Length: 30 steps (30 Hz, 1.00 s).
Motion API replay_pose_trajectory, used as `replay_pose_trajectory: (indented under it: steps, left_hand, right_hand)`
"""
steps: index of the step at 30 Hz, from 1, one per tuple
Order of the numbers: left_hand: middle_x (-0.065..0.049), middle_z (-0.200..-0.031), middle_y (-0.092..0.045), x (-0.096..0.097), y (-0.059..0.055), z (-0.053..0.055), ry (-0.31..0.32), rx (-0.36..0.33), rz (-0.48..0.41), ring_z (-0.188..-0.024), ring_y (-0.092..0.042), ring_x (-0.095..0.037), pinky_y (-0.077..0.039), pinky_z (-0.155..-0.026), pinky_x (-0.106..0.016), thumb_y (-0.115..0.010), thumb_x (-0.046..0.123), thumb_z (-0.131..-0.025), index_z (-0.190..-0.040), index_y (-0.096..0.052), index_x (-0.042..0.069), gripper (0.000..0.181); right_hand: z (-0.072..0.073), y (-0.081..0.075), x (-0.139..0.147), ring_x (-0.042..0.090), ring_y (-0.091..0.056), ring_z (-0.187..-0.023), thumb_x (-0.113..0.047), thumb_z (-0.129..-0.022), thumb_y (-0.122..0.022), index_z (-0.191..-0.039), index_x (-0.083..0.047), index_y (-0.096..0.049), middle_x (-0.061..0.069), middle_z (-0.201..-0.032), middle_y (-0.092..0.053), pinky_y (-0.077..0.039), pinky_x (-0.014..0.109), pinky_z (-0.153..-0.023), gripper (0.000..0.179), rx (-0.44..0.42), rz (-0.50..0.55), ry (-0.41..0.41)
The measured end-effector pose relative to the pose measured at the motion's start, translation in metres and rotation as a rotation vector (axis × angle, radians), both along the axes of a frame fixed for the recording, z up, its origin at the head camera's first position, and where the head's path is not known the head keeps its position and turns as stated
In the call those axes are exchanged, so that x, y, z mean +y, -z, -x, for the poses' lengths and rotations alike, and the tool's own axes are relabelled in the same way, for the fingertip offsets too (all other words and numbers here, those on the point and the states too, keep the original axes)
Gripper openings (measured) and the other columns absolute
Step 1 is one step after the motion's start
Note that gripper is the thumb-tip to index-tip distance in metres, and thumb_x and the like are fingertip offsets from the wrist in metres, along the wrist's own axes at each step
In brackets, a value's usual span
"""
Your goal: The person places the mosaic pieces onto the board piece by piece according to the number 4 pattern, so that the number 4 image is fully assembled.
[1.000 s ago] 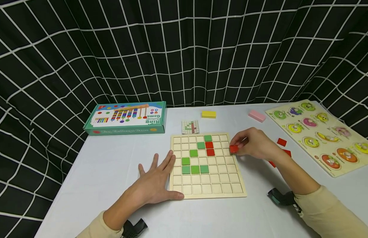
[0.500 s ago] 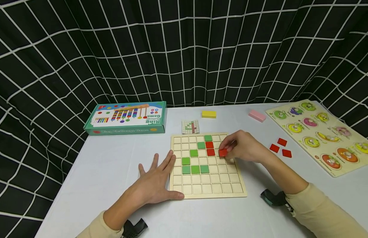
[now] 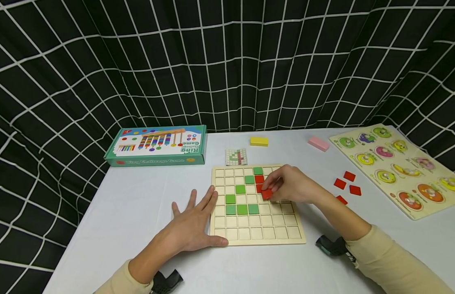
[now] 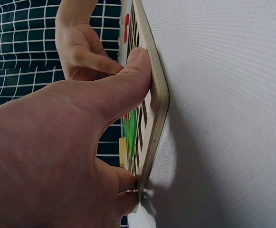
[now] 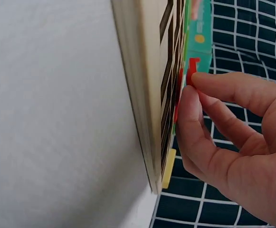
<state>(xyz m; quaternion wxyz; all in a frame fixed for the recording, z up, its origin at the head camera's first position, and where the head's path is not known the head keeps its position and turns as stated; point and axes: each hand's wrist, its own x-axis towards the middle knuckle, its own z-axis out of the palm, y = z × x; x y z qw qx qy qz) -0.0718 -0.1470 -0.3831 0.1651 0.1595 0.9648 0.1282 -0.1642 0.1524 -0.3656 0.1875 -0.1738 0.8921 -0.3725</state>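
A wooden grid board [image 3: 254, 233] lies on the white table, with several green tiles [image 3: 241, 209] set in its cells in a diagonal and a short row. Two red tiles [image 3: 259, 179] sit in one column near the top. My right hand [image 3: 291, 185] pinches another red tile [image 3: 266, 194] between thumb and fingers, close over the board just below that pair; in the right wrist view this tile [image 5: 192, 70] stands slightly off the board's face. My left hand [image 3: 190, 224] lies with spread fingers along the board's left edge, its thumb [image 4: 137, 66] on the near corner.
Several loose red tiles [image 3: 340, 183] lie right of the board. Behind it are a small pattern card [image 3: 236, 157], a yellow block [image 3: 258, 141] and a pink block [image 3: 318, 143]. A green game box [image 3: 155, 145] stands back left; a fruit puzzle board [image 3: 404, 171] lies at right.
My right hand has carried the red tile leftward from the board's right edge to beside the red column. Its forearm has uncovered more of the loose red tiles. My left hand has stayed put.
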Motion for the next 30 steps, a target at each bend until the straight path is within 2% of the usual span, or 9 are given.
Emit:
replay_pose_trajectory:
  steps: [10,20,30]
  left_hand:
    - [0.002,-0.177,-0.006,0.0,0.0,0.0,0.001,0.001,0.002,-0.158,-0.011,-0.052,-0.015,-0.101,-0.093,-0.078,0.075,-0.075,-0.168,-0.018,0.015,0.126]
    - [0.001,-0.177,-0.007,0.0,0.001,0.002,0.005,0.007,0.007,-0.158,-0.012,-0.053,-0.016,-0.1,-0.093,-0.077,0.076,-0.075,-0.168,-0.018,0.015,0.126]
    - [0.001,-0.177,-0.007,0.001,0.0,0.001,0.002,0.003,0.003,-0.158,-0.011,-0.053,-0.015,-0.1,-0.093,-0.078,0.076,-0.075,-0.168,-0.018,0.015,0.127]
  right_hand:
    - [-0.002,0.001,-0.008,0.016,-0.064,-0.079,0.005,-0.073,-0.082,-0.094,-0.006,-0.079,0.005,-0.085,-0.073,-0.056,0.026,-0.073,0.024,-0.022,-0.004,-0.042]
    - [-0.001,0.003,-0.01,0.015,-0.062,-0.075,0.007,-0.071,-0.084,-0.09,-0.006,-0.078,0.005,-0.079,-0.07,-0.054,0.023,-0.069,0.023,0.028,0.012,-0.087]
    - [-0.002,0.002,-0.01,0.016,-0.062,-0.075,0.007,-0.069,-0.085,-0.09,-0.006,-0.078,0.006,-0.08,-0.07,-0.054,0.022,-0.069,0.025,0.034,0.016,-0.095]
